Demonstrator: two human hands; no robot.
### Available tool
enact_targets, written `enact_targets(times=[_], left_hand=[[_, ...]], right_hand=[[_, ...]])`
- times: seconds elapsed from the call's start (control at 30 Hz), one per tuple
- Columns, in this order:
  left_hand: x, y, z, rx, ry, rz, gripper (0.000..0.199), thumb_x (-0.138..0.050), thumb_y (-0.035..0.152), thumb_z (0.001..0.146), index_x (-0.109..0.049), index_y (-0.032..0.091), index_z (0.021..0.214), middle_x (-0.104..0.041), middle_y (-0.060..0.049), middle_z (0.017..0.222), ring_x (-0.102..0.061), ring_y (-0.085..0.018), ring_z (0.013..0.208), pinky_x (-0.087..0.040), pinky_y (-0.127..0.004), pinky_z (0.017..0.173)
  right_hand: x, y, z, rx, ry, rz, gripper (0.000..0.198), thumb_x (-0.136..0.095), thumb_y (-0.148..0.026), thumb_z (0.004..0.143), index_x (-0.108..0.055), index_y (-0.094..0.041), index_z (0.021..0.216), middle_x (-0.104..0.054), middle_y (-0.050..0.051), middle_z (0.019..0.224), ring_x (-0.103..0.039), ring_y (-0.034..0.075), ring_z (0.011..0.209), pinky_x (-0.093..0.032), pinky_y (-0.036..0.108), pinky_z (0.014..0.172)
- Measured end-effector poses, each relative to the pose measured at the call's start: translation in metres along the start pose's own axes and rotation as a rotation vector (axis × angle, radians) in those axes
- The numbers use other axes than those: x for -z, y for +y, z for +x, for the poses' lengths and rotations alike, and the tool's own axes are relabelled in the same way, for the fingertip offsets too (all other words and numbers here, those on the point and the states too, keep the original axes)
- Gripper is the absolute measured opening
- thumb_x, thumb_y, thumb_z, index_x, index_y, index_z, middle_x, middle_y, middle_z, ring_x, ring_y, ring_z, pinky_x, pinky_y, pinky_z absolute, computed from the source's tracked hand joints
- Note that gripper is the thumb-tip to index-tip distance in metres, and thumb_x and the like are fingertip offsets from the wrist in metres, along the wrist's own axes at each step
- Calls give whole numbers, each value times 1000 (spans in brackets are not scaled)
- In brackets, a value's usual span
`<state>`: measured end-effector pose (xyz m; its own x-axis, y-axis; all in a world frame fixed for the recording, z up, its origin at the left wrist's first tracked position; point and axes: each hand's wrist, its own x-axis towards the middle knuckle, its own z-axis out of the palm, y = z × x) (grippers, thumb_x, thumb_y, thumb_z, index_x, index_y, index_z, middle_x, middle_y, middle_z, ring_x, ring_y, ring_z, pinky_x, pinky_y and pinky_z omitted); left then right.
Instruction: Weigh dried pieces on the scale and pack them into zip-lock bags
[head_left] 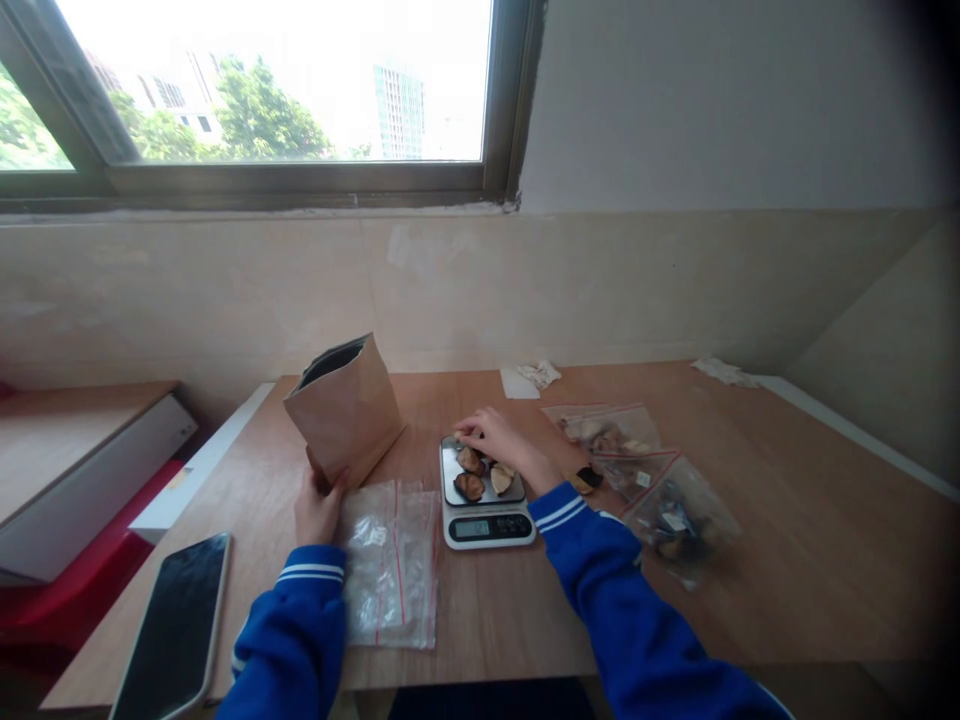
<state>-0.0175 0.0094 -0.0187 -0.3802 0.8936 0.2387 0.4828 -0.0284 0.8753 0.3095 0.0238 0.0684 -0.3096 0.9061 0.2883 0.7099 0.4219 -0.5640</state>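
Note:
At the lower corner of an open, dark-lined brown paper bag (349,415), my left hand (321,503) has its fingers closed on the paper. My right hand (495,440) reaches over a small white kitchen scale (491,530), thumb and fingers pinched on a piece of dried mushroom (459,437) at the back left of its metal plate. Several more dried mushrooms (470,487) lie on the plate under this hand. The digits on the scale's display are too small to read. Clear zip bags (386,580) lie flat just left of the scale.
Zip bags with dried pieces (611,435) and darker contents (679,525) lie on the right. A phone (176,620) rests near the left front edge. Crumpled tissue (540,374) lies by the wall, and a red stool (82,580) stands left of the table.

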Motion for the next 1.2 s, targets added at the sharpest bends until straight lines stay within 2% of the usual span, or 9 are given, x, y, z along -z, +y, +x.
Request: enact_targets(times=[0.2,0.3,0.43,0.53,0.67,0.83,0.97,1.07,1.2], left_hand=[[1,7,-1,3,-2,33,61,-65,49,70,-56,14,119,-66,-15,111,-62,-33,103,-49,-44,88],[1,8,-1,-2,-13,23,63,-65,50,70,-54,14,120,-66,-15,111,-62,-32,103,-49,-44,87],[1,7,1,1,-26,54,62,-66,51,67,-54,16,118,-66,-12,108,-62,-32,102,-49,-44,87],[1,5,1,12,4,51,62,-67,51,65,-52,17,114,-66,-12,102,-63,-32,98,-50,-45,85],[1,8,-1,-121,109,-89,74,-70,43,65,-37,17,125,-56,-16,120,-58,-29,109,-49,-44,89],[3,16,-5,-305,235,-125,69,-69,35,66,-31,18,122,-50,-20,129,-55,-30,115,-44,-49,94],[4,18,-7,-324,287,-154,62,-67,32,67,-28,21,115,-51,-19,129,-57,-29,114,-45,-47,90],[4,16,-6,-318,292,-162,60,-67,31,68,-27,22,112,-51,-19,130,-57,-28,115,-45,-45,89],[5,12,-5,-340,287,-158,62,-68,30,66,-27,22,111,-50,-20,130,-56,-30,116,-44,-47,90]], right_hand=[[3,5,-8,-45,1,-92,28,-51,-34,91,-71,-22,108,-67,8,100,-58,20,99,-42,33,90],[22,26,-33,-62,90,-29,31,-44,-28,94,-67,-23,114,-66,7,105,-58,18,99,-42,33,92],[46,67,-77,-201,213,-53,33,-39,-18,90,-69,-18,105,-65,10,108,-58,20,103,-42,35,94],[48,90,-108,-289,148,-210,30,-46,-15,84,-68,-16,104,-65,12,107,-56,23,105,-40,39,96],[34,99,-136,-354,30,-395,35,-59,-18,77,-65,-16,112,-60,15,115,-52,29,111,-41,41,94],[23,101,-150,-330,45,-468,32,-55,-17,80,-65,-16,110,-61,14,108,-54,29,105,-44,40,90],[27,96,-151,-291,137,-405,29,-53,-22,83,-66,-18,108,-59,14,114,-54,29,108,-43,43,94],[31,76,-144,-249,260,-275,29,-52,-27,85,-65,-17,110,-54,15,120,-52,29,114,-43,43,97],[25,28,-123,-162,249,41,34,-49,-29,89,-59,-19,119,-59,9,104,-62,20,92,-51,33,83]])
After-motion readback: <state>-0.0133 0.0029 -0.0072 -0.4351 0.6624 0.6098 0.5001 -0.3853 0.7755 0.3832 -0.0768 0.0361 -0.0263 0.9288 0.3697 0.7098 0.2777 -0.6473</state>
